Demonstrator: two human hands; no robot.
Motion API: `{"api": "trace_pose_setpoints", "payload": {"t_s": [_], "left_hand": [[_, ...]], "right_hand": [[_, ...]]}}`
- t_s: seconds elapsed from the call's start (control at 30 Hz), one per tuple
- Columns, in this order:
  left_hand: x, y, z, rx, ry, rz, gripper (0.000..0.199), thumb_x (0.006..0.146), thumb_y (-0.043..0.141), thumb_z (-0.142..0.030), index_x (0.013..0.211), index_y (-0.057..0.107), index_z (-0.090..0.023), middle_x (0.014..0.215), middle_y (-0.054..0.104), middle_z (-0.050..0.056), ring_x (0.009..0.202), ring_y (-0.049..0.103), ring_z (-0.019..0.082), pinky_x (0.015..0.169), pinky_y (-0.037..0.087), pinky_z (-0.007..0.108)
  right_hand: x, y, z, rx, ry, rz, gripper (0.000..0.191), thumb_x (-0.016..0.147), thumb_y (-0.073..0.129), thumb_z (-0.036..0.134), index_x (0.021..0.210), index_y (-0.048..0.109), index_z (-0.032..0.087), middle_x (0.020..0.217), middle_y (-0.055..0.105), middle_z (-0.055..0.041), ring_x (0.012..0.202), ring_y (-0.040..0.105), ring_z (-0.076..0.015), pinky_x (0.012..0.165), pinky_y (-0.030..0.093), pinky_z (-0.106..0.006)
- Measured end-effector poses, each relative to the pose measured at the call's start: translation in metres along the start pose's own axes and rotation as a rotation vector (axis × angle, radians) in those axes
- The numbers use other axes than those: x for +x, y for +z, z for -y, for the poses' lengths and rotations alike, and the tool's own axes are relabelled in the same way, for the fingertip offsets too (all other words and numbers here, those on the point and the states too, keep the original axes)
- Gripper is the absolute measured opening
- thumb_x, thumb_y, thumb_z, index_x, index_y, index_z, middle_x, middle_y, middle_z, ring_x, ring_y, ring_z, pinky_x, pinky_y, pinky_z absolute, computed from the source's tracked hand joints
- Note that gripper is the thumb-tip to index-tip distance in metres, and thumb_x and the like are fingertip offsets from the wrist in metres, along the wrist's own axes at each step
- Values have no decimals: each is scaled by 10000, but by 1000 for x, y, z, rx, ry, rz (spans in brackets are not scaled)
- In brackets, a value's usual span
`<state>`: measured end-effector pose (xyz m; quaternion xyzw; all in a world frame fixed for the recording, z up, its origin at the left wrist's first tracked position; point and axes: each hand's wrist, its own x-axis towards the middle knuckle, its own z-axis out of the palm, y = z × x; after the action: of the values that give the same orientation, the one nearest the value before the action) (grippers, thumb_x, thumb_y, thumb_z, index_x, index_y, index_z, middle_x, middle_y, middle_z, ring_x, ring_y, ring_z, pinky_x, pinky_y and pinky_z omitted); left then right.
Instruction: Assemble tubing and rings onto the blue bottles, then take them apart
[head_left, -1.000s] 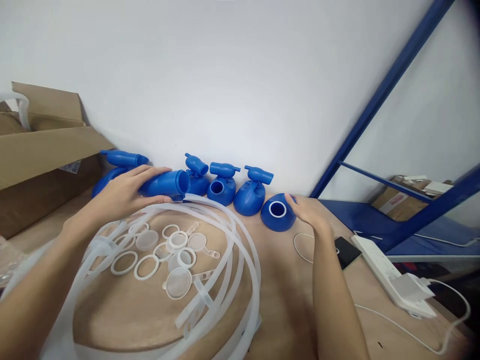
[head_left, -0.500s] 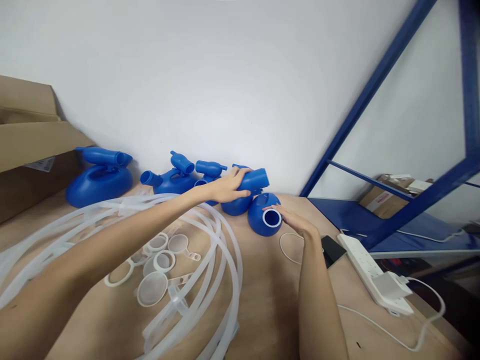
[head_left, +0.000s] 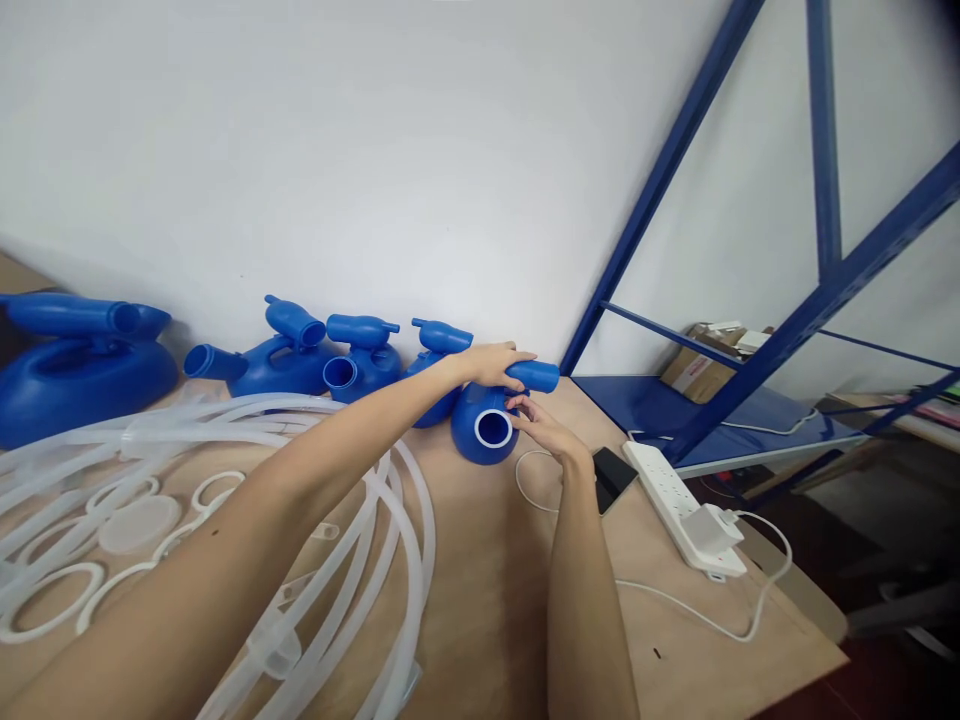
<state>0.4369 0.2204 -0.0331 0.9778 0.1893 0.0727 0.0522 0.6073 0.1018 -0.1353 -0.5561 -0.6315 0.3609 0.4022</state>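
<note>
My left hand (head_left: 495, 366) is wrapped round a blue tubular piece (head_left: 536, 376), just above the rightmost blue bottle. That bottle (head_left: 471, 440) stands on the wooden table with its white-rimmed mouth (head_left: 494, 429) facing me. Fingers of my right hand (head_left: 544, 428) are bent against the bottle's right side, beside the mouth; whether they pinch anything is too small to tell. Several similar blue bottles, among them one with a tilted open spout (head_left: 281, 368), stand in a row to the left along the wall, with blue tubular pieces on top.
Coiled translucent tubes (head_left: 409, 560) and white rings (head_left: 52, 600) cover the table's left part. To the right lie a black phone (head_left: 613, 478), a white power strip (head_left: 667, 495) with a charger (head_left: 711, 530), and a cable. A blue metal shelf (head_left: 645, 400) stands behind them.
The view has shifted right. My left hand has moved the blue tubular piece right, from beside the rightmost bottle to above it. My right hand's fingers have bent near the mouth.
</note>
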Motion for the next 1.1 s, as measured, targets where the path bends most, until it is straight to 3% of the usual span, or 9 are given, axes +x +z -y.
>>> {"api": "trace_pose_setpoints", "payload": {"t_s": [0.17,0.3,0.37,0.43,0.5,0.6,0.73,0.9,1.1], "left_hand": [[-14,-30,16,110,-24,101,801,844,760,-517,1561,499,-273,1424,659,124,1221,637,317,1012,485,377],[-42,-34,-6,234,-55,-49,698,900,716,-352,1551,497,-222,1584,476,223,1401,477,419,1110,388,554],[-62,-29,-27,269,-3,-130,503,985,597,-331,1471,571,-202,1564,486,212,1417,462,390,1126,372,543],[-81,-19,-50,290,97,-169,366,1037,499,-361,1284,690,-170,1331,658,181,1239,603,330,1028,452,465],[-98,-4,-70,319,198,-179,336,1033,504,-353,1180,730,-152,1182,720,165,1155,645,314,953,482,433],[-111,20,-89,336,151,-165,263,996,559,-290,1036,757,-122,1079,751,178,1115,669,329,906,494,438],[-111,39,-98,300,10,-145,227,979,539,-178,1026,748,-105,1023,769,166,961,724,292,788,522,394],[-102,38,-102,254,-93,-131,255,976,525,-141,1105,736,-82,1158,751,208,1081,717,303,827,558,371],[-92,40,-107,198,-141,-78,259,903,531,-45,1047,746,-61,1061,765,221,984,740,317,792,593,392]], "right_hand": [[3,1,-3,18,20,-9,536,726,813,558,1155,672,270,1335,635,-76,1351,512,-283,1192,375,-433],[2,3,0,35,17,-31,499,731,816,511,1136,667,260,1321,643,-78,1334,532,-283,1201,379,-449],[1,4,0,46,0,-56,458,728,823,489,1088,659,258,1257,660,-62,1288,558,-274,1201,386,-458],[2,5,-2,70,-23,-96,436,734,816,496,1060,642,266,1206,669,-44,1252,580,-262,1202,395,-459],[3,6,-7,103,-46,-155,474,725,808,532,1073,619,272,1180,671,-42,1243,593,-261,1196,412,-462],[8,12,-15,142,-69,-271,666,658,828,589,1188,582,270,1197,666,-72,1276,589,-290,1181,435,-493],[17,29,-24,155,-102,-369,843,661,804,641,1373,534,279,1412,604,-114,1426,493,-298,1197,427,-481],[22,43,-33,108,-98,-400,718,747,713,666,1338,624,268,1557,524,-109,1486,447,-286,1261,346,-453],[24,45,-45,61,-93,-448,618,809,654,620,1314,657,265,1557,533,-99,1503,426,-272,1285,300,-453]]}}
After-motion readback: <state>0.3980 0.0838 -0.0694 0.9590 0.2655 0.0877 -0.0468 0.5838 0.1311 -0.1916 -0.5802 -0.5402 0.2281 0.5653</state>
